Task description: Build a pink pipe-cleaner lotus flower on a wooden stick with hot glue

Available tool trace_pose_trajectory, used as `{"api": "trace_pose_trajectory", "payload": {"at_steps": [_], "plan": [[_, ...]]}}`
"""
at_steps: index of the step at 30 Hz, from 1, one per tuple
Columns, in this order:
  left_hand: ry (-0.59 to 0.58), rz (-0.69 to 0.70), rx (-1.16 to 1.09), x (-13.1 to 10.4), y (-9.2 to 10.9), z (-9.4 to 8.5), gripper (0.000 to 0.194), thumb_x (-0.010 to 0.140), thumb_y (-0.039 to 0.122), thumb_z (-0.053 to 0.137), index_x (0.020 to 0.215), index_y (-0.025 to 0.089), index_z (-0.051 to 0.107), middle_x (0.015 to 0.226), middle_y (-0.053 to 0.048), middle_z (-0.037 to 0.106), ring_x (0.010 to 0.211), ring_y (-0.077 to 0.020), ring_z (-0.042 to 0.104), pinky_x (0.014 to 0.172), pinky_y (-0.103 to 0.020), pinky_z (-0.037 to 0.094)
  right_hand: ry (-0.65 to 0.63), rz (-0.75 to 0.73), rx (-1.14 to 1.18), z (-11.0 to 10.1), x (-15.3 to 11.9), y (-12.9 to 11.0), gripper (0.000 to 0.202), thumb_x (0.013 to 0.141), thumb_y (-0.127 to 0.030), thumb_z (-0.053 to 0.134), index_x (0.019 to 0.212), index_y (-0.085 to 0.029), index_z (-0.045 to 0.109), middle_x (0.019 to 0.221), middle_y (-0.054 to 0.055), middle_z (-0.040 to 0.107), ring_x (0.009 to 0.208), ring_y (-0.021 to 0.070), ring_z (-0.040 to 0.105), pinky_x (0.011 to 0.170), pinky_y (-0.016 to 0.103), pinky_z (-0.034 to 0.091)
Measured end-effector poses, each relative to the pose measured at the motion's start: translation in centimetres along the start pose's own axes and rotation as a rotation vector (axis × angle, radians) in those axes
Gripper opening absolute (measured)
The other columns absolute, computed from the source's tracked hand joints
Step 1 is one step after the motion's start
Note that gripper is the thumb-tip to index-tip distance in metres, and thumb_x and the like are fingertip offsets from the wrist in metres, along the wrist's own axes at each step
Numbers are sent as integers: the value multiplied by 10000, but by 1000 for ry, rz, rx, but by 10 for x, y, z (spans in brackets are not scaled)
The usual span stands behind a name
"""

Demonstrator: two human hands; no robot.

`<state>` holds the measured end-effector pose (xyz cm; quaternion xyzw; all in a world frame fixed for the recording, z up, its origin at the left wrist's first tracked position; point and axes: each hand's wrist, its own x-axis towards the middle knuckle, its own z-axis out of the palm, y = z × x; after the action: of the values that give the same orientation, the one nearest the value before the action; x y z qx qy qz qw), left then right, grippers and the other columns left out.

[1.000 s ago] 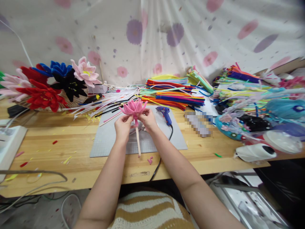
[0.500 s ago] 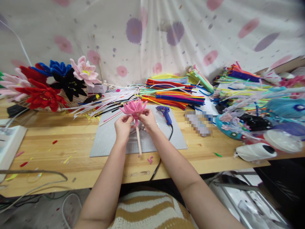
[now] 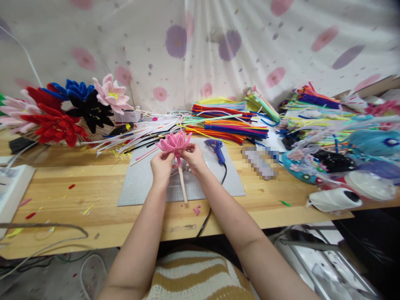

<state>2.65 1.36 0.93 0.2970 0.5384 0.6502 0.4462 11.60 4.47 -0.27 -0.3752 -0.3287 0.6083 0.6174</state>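
A pink fuzzy flower (image 3: 173, 142) stands upright above the grey mat (image 3: 140, 187), its pale stick stem (image 3: 183, 185) pointing down toward me. My left hand (image 3: 161, 166) pinches the flower's base from the left. From the right, my right hand (image 3: 194, 159) grips the same base, fingers pressed around it. A blue glue gun (image 3: 216, 150) lies on the mat to the right of my right hand, with its black cord running toward the table's front edge.
Bundles of coloured pipe cleaners (image 3: 229, 123) lie along the back. Finished fuzzy flowers (image 3: 59, 127) stand at the left, above a white power strip (image 3: 15, 191). At the right are a white thread spool (image 3: 334, 199) and a blue decorated piece (image 3: 300, 168). Pink scraps (image 3: 196, 210) lie near the front edge.
The flower has tilted slightly, its head moving a little left and the stem's lower end a little right. Both hands keep their hold at the base.
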Motion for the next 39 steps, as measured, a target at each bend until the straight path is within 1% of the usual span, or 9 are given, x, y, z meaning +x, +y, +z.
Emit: {"api": "trace_pose_trajectory", "payload": {"at_steps": [4,8,11,19,22,26,31,34,39], "plan": [[-52,8,-16,-2,-2,-4,252,531,284,682,685,106,591,624,-14,591,539,-104,549,447,-230,484,-27,101,102,-1,2,-2,381,476,-138,723,722,-180,435,605,-73,535,574,71,537,586,216,458],[-46,29,-40,-7,-2,-12,228,543,274,663,684,119,576,625,-4,580,576,-105,553,472,-229,496,-144,314,170,-8,7,-2,214,551,-126,671,647,-170,484,544,-54,554,530,79,536,538,200,443],[-44,42,-60,-9,0,-17,214,581,284,618,722,123,596,662,-17,590,630,-120,567,469,-224,496,-200,409,194,-15,9,1,151,608,-147,647,624,-175,500,536,-41,572,528,98,543,516,213,445],[-73,36,44,-6,-7,-23,201,682,320,500,574,150,505,492,38,452,413,-56,407,371,-166,385,-139,506,326,-12,8,4,127,604,-80,598,612,-167,506,539,-32,593,504,77,528,474,176,425],[-113,-18,106,-4,-11,-21,224,652,352,571,585,148,507,497,37,465,426,-61,421,386,-170,376,-131,432,272,-9,7,2,167,564,-85,615,633,-169,489,531,-47,574,486,67,512,459,171,403],[-114,-51,77,-4,-12,-14,305,531,327,700,724,131,567,678,-12,596,587,-100,546,516,-208,451,-53,199,156,-6,3,1,350,477,-86,677,695,-188,423,561,-89,533,516,59,516,511,175,409],[-141,-57,26,-5,-9,-7,376,540,373,706,790,104,626,788,-83,663,702,-152,610,654,-266,476,-35,-52,9,-5,-1,6,466,462,-139,723,735,-206,351,644,-100,505,593,54,518,606,196,429],[-118,-74,25,-5,-7,-6,373,537,391,705,757,98,634,747,-76,665,656,-151,614,632,-274,481,-60,-123,-48,-5,-2,7,471,484,-148,716,759,-214,340,685,-90,503,631,62,527,637,211,435],[-97,-82,-24,-3,-4,-5,380,518,395,716,730,92,628,700,-66,656,615,-152,613,591,-297,506,-85,-141,-134,-1,-6,2,486,494,-165,715,766,-226,317,692,-84,498,652,74,531,635,217,440]]}}
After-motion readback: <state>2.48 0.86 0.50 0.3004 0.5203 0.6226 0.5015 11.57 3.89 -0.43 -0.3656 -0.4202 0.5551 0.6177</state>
